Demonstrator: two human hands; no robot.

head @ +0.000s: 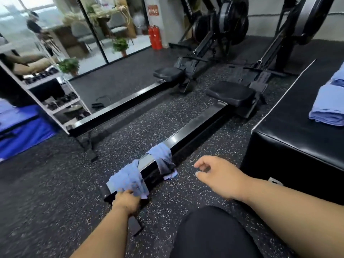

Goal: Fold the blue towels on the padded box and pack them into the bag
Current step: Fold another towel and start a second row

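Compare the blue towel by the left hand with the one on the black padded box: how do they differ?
The rail towel hangs loose and crumpled over the rowing machine rail, gripped by the left hand. The box towel lies neatly folded on the padded box, untouched. Both are light blue cloth.

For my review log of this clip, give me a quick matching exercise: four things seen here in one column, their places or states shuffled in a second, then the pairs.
Things:
1. left hand
2. right hand
3. folded blue towels
4. second blue towel

Places or states:
A. stacked on the padded box
B. gripping a blue towel at the near end of the rowing machine rail
C. draped over the rail, untouched
D. hovering over the floor, holding nothing

Pairs: 1-B, 2-D, 3-A, 4-C
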